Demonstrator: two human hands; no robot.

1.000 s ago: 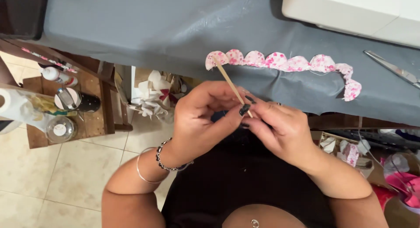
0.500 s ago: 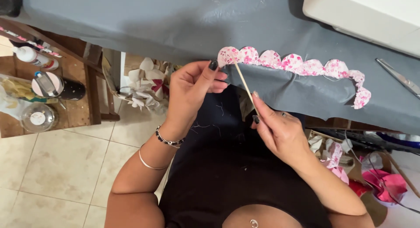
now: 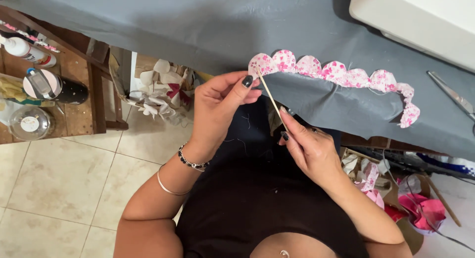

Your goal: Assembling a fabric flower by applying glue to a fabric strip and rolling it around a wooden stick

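Below your hands lies your dark lap, and left of your left arm pale floor tiles (image 3: pixel 59 188) spread out bare. Beyond your hands a table under grey cloth (image 3: pixel 163 20) fills the top of the view, its near edge hanging just past your fingertips. Left of your left hand, under that edge, a wooden shelf (image 3: pixel 74 109) holds a jar (image 3: pixel 29 123), a dark tumbler (image 3: pixel 52 87) and a white bottle (image 3: pixel 27 50); a heap of fabric scraps (image 3: pixel 158 94) sits between the shelf and your wrist. Right of your right arm more pink scraps (image 3: pixel 420 208) crowd the floor, so open room lies mostly to your left. Far right on the cloth rest scissors (image 3: pixel 452 94), and a white machine (image 3: pixel 420 20) stands beyond them.

Your left hand (image 3: pixel 217 112) pinches the near end of a pink floral scalloped trim (image 3: pixel 341 75), thumb and fingers closed on it; the trim runs rightward along the table edge. Your right hand (image 3: pixel 309 149) grips a thin wooden stick (image 3: pixel 271 97) between thumb and fingers, its tip reaching into the trim at your left fingertips.
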